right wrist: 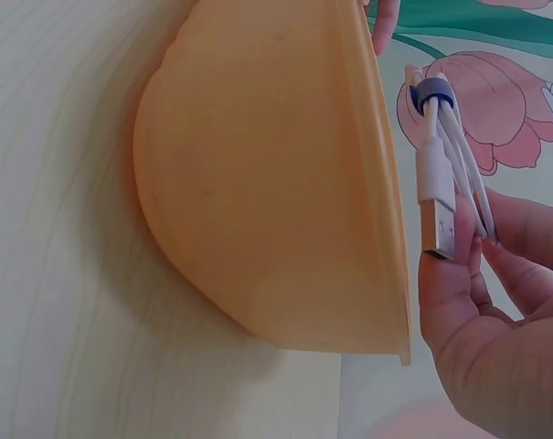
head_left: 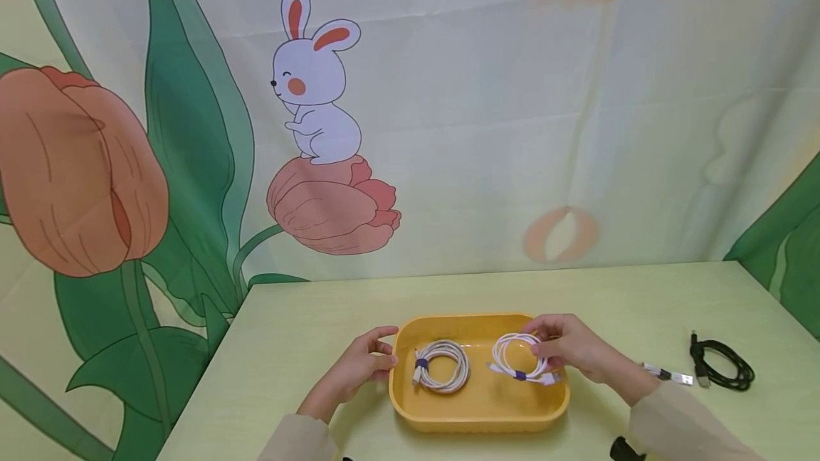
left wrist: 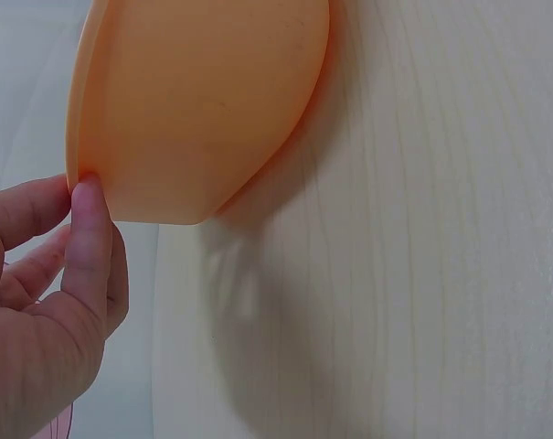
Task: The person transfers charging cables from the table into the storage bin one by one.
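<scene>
My left hand pinches the left rim of a yellow tray; in the left wrist view the thumb and fingers meet at its edge. Inside the tray, on the left, lies a coiled greyish-white cable with a dark blue strap. Over the tray's right side, my right hand holds a thin white USB cable, coiled and bound by a dark blue strap. In the right wrist view its USB plug hangs beside the fingers, apart from the tray wall.
To the right on the pale wooden table lie a coiled black cable and another white USB cable, partly hidden by the right arm. A small black object shows at the front edge. Behind the table hangs a printed curtain.
</scene>
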### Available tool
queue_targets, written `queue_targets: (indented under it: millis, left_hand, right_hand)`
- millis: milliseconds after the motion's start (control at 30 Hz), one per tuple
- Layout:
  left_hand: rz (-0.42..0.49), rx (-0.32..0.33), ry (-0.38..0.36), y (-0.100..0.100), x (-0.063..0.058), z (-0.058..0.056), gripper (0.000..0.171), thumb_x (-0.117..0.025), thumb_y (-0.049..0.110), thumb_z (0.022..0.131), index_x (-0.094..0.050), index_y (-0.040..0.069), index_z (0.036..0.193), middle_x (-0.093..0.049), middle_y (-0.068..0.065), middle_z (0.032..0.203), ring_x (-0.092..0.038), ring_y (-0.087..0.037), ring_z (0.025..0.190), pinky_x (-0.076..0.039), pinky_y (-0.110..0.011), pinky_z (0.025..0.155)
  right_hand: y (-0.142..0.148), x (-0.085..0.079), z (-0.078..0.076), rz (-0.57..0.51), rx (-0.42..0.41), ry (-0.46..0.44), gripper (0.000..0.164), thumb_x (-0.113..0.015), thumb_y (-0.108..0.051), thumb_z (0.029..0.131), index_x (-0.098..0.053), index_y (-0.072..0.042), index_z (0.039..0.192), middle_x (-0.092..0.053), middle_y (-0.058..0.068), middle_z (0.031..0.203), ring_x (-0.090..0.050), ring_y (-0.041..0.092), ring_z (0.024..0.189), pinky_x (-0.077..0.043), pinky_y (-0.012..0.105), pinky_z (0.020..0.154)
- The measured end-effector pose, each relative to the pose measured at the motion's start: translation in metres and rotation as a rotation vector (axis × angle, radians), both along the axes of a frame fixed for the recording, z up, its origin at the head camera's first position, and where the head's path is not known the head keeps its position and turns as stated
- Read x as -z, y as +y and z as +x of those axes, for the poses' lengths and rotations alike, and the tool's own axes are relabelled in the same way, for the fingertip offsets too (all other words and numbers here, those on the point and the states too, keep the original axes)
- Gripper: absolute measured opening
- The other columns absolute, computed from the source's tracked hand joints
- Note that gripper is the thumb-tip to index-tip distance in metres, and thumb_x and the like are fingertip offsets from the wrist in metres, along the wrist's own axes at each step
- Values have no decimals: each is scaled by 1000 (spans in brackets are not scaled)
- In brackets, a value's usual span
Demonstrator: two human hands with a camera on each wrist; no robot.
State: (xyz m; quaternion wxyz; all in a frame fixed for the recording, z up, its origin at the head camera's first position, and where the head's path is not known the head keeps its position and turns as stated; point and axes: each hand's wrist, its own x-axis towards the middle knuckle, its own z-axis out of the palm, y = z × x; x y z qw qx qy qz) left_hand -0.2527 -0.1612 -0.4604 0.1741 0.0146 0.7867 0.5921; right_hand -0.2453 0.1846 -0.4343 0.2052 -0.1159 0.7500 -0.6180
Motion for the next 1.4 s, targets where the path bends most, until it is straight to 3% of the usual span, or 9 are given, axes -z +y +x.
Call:
queue_targets:
  millis: [733, 1400]
  left_hand:
    - [1, 11, 1, 0, -2, 1, 49, -53, -3, 83, -39, 5, 129, -45, -6, 89, -50, -13, 71, -51, -30, 67]
    - [2, 8, 2, 0, -3, 1, 50, -54, -3, 82, -39, 4, 129, -45, -6, 89, -50, -12, 71, -50, -28, 66]
  right_hand:
    - [-15, 8, 1, -5, 0, -15, 35, -60, -2, 80, -50, 10, 111, -50, 2, 75, -51, 10, 59, -49, 22, 52]
    - [-31, 13, 1, 85, -23, 24, 25, -57, 4, 79, -56, 5, 104, -46, 2, 72, -49, 12, 56, -48, 23, 49]
